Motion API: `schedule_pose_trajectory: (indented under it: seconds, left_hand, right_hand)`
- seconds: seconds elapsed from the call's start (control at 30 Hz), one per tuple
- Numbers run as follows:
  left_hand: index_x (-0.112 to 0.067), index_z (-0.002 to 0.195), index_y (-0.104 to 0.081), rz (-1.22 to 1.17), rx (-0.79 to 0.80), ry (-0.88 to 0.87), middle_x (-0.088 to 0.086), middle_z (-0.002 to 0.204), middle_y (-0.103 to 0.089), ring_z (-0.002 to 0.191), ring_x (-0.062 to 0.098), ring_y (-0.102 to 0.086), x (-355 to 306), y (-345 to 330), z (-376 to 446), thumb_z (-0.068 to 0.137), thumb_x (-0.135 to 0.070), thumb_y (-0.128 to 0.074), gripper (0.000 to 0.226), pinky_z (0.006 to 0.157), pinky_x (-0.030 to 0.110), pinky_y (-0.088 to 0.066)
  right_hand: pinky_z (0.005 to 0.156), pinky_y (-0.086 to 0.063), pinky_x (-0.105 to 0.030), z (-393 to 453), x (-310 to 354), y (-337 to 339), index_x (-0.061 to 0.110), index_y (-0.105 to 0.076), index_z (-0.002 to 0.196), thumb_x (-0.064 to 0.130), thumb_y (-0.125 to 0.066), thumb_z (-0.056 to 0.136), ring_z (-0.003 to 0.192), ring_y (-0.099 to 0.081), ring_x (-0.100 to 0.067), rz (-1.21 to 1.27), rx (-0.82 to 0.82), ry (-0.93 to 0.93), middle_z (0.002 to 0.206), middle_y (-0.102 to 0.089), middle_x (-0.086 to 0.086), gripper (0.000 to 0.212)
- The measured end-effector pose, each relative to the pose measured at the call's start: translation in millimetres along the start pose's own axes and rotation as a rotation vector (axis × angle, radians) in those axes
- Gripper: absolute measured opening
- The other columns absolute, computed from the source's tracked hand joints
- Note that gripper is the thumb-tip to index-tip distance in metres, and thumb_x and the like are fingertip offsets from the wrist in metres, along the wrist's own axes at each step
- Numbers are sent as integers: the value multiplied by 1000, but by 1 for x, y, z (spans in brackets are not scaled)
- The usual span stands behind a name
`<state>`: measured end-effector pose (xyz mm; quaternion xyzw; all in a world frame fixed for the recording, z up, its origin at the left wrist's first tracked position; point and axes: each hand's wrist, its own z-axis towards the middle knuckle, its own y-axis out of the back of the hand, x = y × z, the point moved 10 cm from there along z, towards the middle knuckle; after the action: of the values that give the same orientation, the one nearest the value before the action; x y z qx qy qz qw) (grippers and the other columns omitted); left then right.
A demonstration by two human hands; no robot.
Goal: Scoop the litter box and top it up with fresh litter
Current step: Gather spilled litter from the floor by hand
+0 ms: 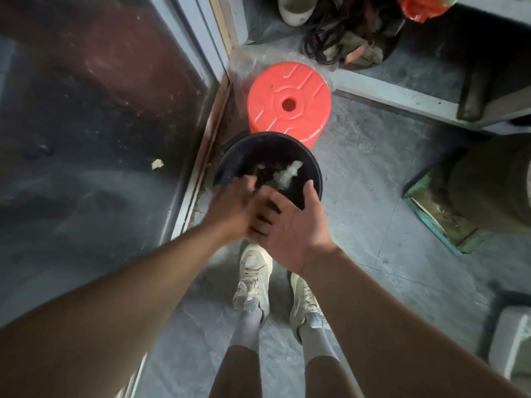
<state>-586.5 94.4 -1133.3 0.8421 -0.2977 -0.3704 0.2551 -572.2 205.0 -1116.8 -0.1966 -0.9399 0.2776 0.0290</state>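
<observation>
Both hands are held out over a black bucket (311, 170) that stands on the grey floor (373, 196). The right hand (296, 228) is turned palm up with its fingers spread and straight, the thumb reaching to the bucket's near rim; its grip is spread and holds nothing. The left hand (232, 205) crosses over the right hand's fingers with its back upward. It is blurred, but its fingers look loosely extended toward the bucket's mouth, and I see nothing pinched in that grip.

Just beyond the fingertips, inside the bucket, lies dark clumpy waste (264, 170) with a pale, crumpled wad (290, 172) on top of it; what the wad is made of cannot be told. Directly behind the bucket, farther from the hands, stands an orange plastic stool (288, 90) with a round hole in the middle of its seat, touching or nearly touching the bucket's far rim.

To the left of the left hand runs a dusty glass panel (100, 110) in a metal frame. Below the hands are the person's two pale lace-up shoes (253, 280) and grey socks. Well to the right of the right hand sits a green-edged tray (436, 222) with sandy grit on it, partly cut off by a dark round thing.
</observation>
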Motion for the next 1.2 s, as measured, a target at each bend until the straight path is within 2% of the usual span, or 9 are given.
schedule_pose_trajectory:
  seconds: [0.1,0.23,0.4,0.5,0.63,0.73,0.83,1.07,1.2]
  left_hand:
    - [-13,148,-46,-145,-237,-41,9,156,-43,147,22,-35,-21,41,-6,97,-58,-23,71,121,43,-24]
    - [-12,157,-32,-161,71,-627,6,164,-29,154,16,-19,-106,-7,-68,101,-44,-30,64,125,42,-13]
    - [-19,154,-38,-95,21,4,3,157,-43,149,18,-30,-7,-7,-7,97,-63,-24,73,122,51,-20]
    - [-15,149,-47,-237,-173,-299,3,156,-45,145,15,-38,-59,17,-24,99,-49,-39,61,122,44,-24]
    - [-18,152,-41,-38,51,-509,4,149,-53,142,15,-42,-75,-18,-44,104,-46,-20,59,118,44,-31]
    - [-30,126,-65,-268,93,12,1,122,-71,115,17,-64,-24,-12,-11,100,-53,-24,53,103,44,-48]
    - [-26,128,-67,-769,-15,418,2,132,-67,119,18,-61,7,-2,-3,99,-58,-28,58,111,44,-42]
    - [-22,97,-74,-883,-100,606,3,99,-75,92,21,-70,-22,-12,-37,101,-53,-40,46,79,33,-54]
    - [-24,125,-69,-751,-317,176,-2,124,-70,121,15,-61,-64,11,-46,94,-47,-47,44,111,44,-41]
  right_hand:
    - [110,-36,-61,2,16,23,11,-54,139,75,-30,92,127,-56,-41,38,-58,61,133,-63,-21,84]
    - [105,-44,-53,4,14,10,5,-53,139,65,-41,96,125,-57,-41,-76,-114,104,136,-58,-26,75]
    - [119,-28,-52,-10,-1,3,5,-54,140,82,-28,88,132,-52,-36,-51,-54,15,137,-60,-21,96]
    - [116,-33,-48,-7,7,13,4,-59,135,78,-26,91,126,-58,-35,1,-65,22,132,-64,-20,92]
    - [117,-35,-36,-3,3,9,6,-65,123,77,-53,82,111,-66,-18,-64,-154,91,112,-72,-7,83]
    - [119,-32,-50,-10,-2,5,-5,-53,135,80,-43,84,124,-58,-34,-211,-140,83,119,-63,-31,99]
    - [104,-46,-56,-10,9,8,2,-60,121,73,-35,92,118,-63,-37,-217,-55,116,124,-67,-22,81]
    - [103,-47,-47,5,20,10,31,-64,130,82,-43,80,118,-63,-23,-763,-233,122,127,-69,1,75]
    - [92,-49,-40,5,22,4,24,-64,124,67,-43,95,122,-58,-23,-449,-171,108,118,-70,4,56]
